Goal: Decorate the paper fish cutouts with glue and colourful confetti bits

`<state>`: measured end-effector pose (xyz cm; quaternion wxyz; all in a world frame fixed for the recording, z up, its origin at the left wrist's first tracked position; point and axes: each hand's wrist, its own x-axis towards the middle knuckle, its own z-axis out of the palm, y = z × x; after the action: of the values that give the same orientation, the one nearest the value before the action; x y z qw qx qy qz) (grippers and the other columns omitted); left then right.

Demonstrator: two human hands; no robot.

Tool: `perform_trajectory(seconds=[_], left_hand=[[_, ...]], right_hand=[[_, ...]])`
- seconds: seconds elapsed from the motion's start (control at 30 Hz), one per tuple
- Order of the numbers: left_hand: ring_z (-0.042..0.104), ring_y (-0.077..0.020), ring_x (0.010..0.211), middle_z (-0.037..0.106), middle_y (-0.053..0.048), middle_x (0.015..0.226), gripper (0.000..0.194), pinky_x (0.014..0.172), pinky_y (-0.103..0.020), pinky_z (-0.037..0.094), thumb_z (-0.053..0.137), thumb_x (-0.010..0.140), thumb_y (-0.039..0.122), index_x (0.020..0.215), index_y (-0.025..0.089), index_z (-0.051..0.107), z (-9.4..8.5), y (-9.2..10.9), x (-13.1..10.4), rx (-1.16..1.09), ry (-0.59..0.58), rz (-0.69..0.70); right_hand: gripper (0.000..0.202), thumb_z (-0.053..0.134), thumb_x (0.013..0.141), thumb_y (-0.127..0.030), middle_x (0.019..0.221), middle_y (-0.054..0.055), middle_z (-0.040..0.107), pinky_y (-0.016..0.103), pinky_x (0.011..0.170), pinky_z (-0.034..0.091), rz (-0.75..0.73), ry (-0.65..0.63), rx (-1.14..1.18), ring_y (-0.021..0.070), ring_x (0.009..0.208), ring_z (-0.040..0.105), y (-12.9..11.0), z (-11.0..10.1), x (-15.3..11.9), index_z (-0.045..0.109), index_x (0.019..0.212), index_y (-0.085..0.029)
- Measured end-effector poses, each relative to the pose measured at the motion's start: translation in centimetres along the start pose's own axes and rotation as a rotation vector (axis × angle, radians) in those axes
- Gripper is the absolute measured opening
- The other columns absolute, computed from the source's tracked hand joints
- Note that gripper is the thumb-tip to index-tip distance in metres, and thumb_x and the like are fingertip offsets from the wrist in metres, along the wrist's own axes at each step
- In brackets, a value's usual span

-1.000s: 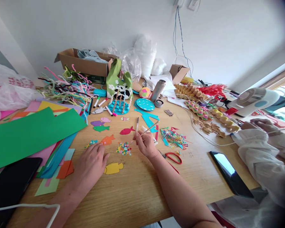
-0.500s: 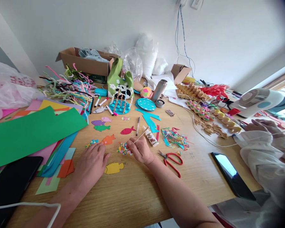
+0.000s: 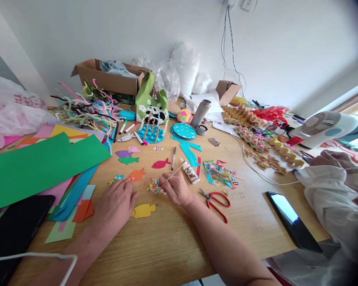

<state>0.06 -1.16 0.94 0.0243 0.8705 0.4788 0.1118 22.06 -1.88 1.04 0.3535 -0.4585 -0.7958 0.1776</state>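
Observation:
My right hand (image 3: 176, 189) is closed around a thin wooden stick (image 3: 176, 171), which points up and away to the right. Under its fingertips lies a heap of small multicoloured paper dots (image 3: 155, 186). My left hand (image 3: 117, 202) rests on the table, thumb apart, its fingertips touching the head of an orange paper fish (image 3: 137, 174). Blue and yellow paper bits (image 3: 115, 178) show beyond its fingers. A yellow paper fish (image 3: 144, 210) lies between my hands, and a red paper fish (image 3: 161, 163) farther back. A white glue tube (image 3: 191, 172) lies beyond my right hand.
Red-handled pliers or cutters (image 3: 217, 201) and paper scraps (image 3: 219, 173) lie right of my right hand. A phone (image 3: 292, 220) sits near another person's sleeve (image 3: 322, 194). Coloured paper sheets (image 3: 47, 171) cover the left side. A steel bottle (image 3: 201, 113) stands behind.
The view has shifted very slightly. Both hands keep nearly the same place and hold, with no other visible movement.

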Motion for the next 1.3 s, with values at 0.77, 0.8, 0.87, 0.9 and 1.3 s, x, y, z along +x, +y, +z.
perform_trajectory(seconds=[0.77,0.8,0.87,0.9,1.3], left_hand=[[0.064,-0.0312,0.109,0.070,-0.017,0.105,0.018,0.092,-0.045,0.051,0.049,0.090,0.020,0.090,0.014,0.066,-0.2,0.5,-0.1,0.023,-0.028,-0.001],[0.063,-0.0314,0.109,0.070,-0.017,0.104,0.019,0.093,-0.045,0.050,0.049,0.091,0.020,0.092,0.013,0.066,-0.1,0.5,-0.1,0.023,-0.033,-0.001],[0.063,-0.0315,0.110,0.070,-0.017,0.105,0.020,0.094,-0.045,0.050,0.049,0.090,0.020,0.094,0.011,0.066,0.0,0.5,-0.1,0.029,-0.042,-0.001],[0.063,-0.0315,0.109,0.070,-0.017,0.106,0.019,0.094,-0.045,0.050,0.049,0.090,0.019,0.095,0.011,0.066,0.0,0.6,-0.1,0.034,-0.044,-0.003],[0.064,-0.0328,0.106,0.070,-0.020,0.106,0.019,0.093,-0.047,0.050,0.052,0.088,0.015,0.094,0.009,0.069,-0.1,0.9,-0.1,-0.011,0.001,-0.009]], right_hand=[[0.061,0.030,0.100,-0.057,0.051,0.000,0.056,0.021,0.050,0.041,0.255,0.193,0.250,0.0100,0.045,0.053,-1.6,1.7,3.5,0.063,0.067,-0.017],[0.061,0.029,0.100,-0.057,0.052,0.001,0.057,0.021,0.051,0.041,0.232,0.185,0.232,0.0103,0.046,0.054,-1.8,2.0,4.3,0.063,0.067,-0.018],[0.062,0.027,0.100,-0.057,0.056,0.002,0.060,0.021,0.054,0.042,0.184,0.178,0.186,0.0109,0.050,0.057,-2.0,2.9,5.9,0.062,0.067,-0.018],[0.062,0.026,0.101,-0.056,0.058,0.003,0.061,0.022,0.055,0.042,0.162,0.176,0.157,0.0112,0.051,0.059,-1.9,3.4,6.6,0.061,0.067,-0.018],[0.055,0.027,0.103,-0.049,0.068,0.006,0.067,0.022,0.060,0.043,0.123,0.148,-0.012,0.0140,0.061,0.065,-0.4,5.5,7.9,0.060,0.070,-0.019]])
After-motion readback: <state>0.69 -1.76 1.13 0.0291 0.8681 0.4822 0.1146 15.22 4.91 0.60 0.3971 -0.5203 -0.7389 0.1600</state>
